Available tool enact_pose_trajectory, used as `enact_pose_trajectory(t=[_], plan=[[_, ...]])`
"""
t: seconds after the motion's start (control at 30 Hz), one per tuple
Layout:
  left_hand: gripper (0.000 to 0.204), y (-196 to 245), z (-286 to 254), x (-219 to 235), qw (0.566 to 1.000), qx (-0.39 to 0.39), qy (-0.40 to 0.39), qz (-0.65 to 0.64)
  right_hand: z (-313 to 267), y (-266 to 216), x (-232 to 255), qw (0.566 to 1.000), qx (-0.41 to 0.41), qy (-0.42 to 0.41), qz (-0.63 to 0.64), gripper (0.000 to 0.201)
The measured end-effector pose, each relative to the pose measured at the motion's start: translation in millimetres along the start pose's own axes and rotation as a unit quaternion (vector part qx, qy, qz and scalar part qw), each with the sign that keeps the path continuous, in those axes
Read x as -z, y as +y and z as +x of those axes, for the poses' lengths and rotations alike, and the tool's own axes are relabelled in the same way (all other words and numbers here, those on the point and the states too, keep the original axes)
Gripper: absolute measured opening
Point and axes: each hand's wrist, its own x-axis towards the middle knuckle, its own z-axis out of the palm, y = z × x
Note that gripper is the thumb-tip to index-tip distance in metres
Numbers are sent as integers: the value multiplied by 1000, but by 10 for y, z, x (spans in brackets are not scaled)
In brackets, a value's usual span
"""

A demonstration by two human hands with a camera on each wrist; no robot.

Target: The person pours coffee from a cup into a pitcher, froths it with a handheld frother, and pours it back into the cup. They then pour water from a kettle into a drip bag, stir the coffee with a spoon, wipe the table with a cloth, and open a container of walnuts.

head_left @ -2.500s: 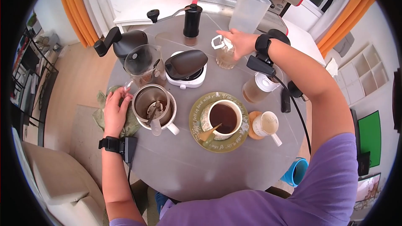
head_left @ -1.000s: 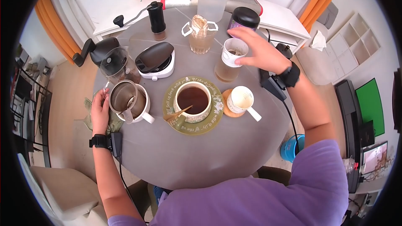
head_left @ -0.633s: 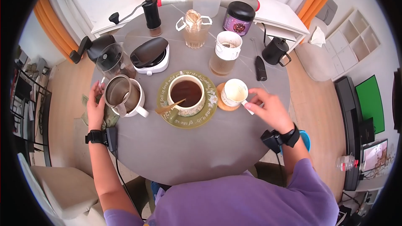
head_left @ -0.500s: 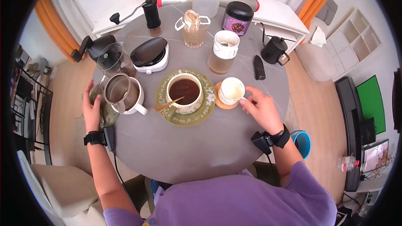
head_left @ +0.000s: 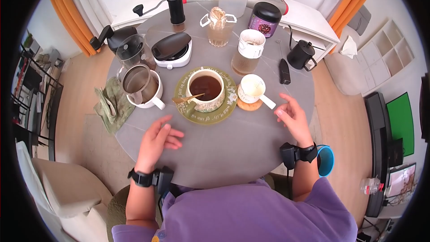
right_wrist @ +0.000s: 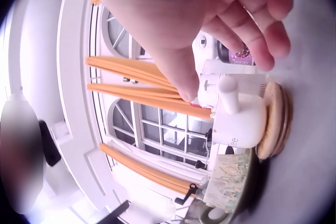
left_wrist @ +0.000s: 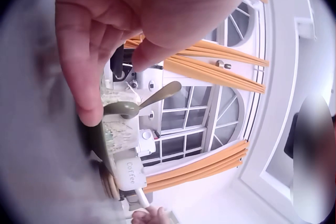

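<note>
My left hand (head_left: 154, 145) is over the front left of the table, fingers loosely bent and holding nothing. In the left wrist view it shows large in front of a green saucer (left_wrist: 98, 145). My right hand (head_left: 293, 121) hovers with spread fingers just right of the handle of a small white "Coffee" cup (head_left: 251, 86), apart from it. That cup stands on a round wooden coaster (head_left: 249, 105). Between the hands, a floral cup (head_left: 210, 106) of dark coffee sits on the lettered green saucer (head_left: 206, 118), a spoon (head_left: 188, 98) leaning across its rim.
At left are a white mug (head_left: 157, 101) with a metal strainer (head_left: 136, 80), a green cloth (head_left: 112, 107) and a clear carafe (head_left: 134, 51). Behind stand a white scale (head_left: 179, 60), hand grinder (head_left: 176, 9), drip-bag glass (head_left: 218, 36), filter-topped glass (head_left: 244, 62), purple jar (head_left: 265, 21), frother (head_left: 284, 71) and black kettle (head_left: 301, 54).
My left hand has left the mug's side and come toward the table's front. The right hand came from the back glass to the small cup's handle, then drew slightly away.
</note>
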Motion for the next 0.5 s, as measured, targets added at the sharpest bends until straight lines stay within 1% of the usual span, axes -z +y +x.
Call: enact_pose_trajectory(t=[0.03,0.07,0.1,0.13,0.17,0.23,0.3,0.33,0.4,0.43,0.5], plan=[[38,20,64,-29,999,32,-27,-35,-44,10,29,1000,0,-2,-1,59],[38,35,136,-46,999,31,-25,-36,-81,13,55,999,-29,-21,-14,62],[40,45,211,-60,996,51,-39,-61,-102,12,70,997,-58,-41,-26,65],[42,49,284,-71,993,71,-53,-84,-95,15,49,997,-57,-43,-26,65],[41,39,349,-70,990,68,-78,-93,-76,26,-5,996,-57,-56,-37,66],[37,63,428,-122,990,73,-79,-89,-31,62,-101,995,-59,-71,-47,68],[34,57,485,-168,991,77,-75,-84,106,80,-193,995,-66,-80,-5,67],[32,30,514,-192,992,71,-67,-79,174,84,-224,994,-65,-83,-4,67],[29,30,531,-235,994,63,-58,-73,284,87,-268,987,-83,-116,67,64],[28,37,533,-256,995,63,-45,-58,309,90,-282,987,-81,-119,66,64],[28,39,527,-264,997,60,-29,-45,360,89,-312,986,-102,-113,63,57]])
